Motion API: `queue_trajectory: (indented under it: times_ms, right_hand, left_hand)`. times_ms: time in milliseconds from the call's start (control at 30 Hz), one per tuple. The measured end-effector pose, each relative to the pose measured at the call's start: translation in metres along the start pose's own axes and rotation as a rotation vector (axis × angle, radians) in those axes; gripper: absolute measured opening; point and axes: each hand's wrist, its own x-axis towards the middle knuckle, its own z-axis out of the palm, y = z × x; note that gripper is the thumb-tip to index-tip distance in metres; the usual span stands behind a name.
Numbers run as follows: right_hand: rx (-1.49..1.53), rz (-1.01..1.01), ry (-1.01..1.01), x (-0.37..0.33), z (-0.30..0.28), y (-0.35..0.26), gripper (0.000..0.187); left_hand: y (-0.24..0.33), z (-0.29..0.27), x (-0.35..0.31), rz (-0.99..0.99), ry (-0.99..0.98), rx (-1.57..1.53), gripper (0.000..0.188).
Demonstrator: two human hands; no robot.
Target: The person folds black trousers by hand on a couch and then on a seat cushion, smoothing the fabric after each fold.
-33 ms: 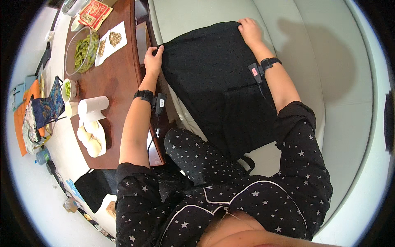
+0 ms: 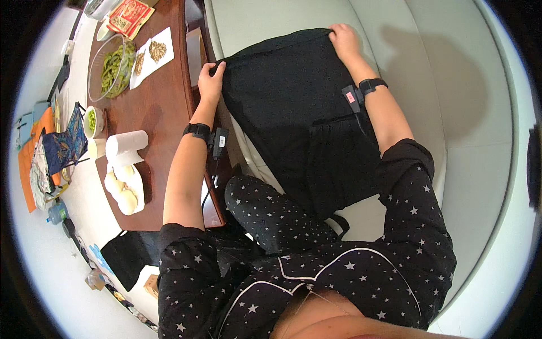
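A black cloth piece (image 2: pixel 276 85) with a stitched pocket and a dark strap lies spread over the pale seat and partly against my leg; its exact kind is unclear. At its far left corner my left hand (image 2: pixel 210 83) pinches the fabric between thumb and fingers. My right hand (image 2: pixel 345 44) grips the far right corner. The far edge runs fairly taut between both hands, while the near part lies looser with some creases. Each wrist wears a black band with a small cabled device.
To the left is a brown wooden table (image 2: pixel 164 121) with a clear bowl of green pods (image 2: pixel 117 68), a paper with small seed-like bits (image 2: pixel 158 52), a red packet (image 2: pixel 131 17), a white paper roll (image 2: pixel 127 146) and a plate of pale round food (image 2: pixel 125 198). The pale sofa (image 2: pixel 474 113) extends right.
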Motion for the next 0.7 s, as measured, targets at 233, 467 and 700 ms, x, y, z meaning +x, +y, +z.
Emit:
queue_trajectory:
  times_ms: [233,467,700]
  right_hand:
    - [0.828,0.635,-0.438,0.047,-0.008,0.038,0.037]
    - [0.679,0.706,-0.191,0.045,-0.005,0.050,0.047]
    - [0.300,0.463,-0.355,0.023,0.005,0.020,0.043]
  left_hand:
    - [-0.002,-0.006,0.003,-0.029,0.139,-0.259,0.028]
    - [-0.004,0.010,-0.002,-0.135,0.356,-0.404,0.033]
    - [-0.017,0.008,-0.016,-0.296,0.111,-0.621,0.025]
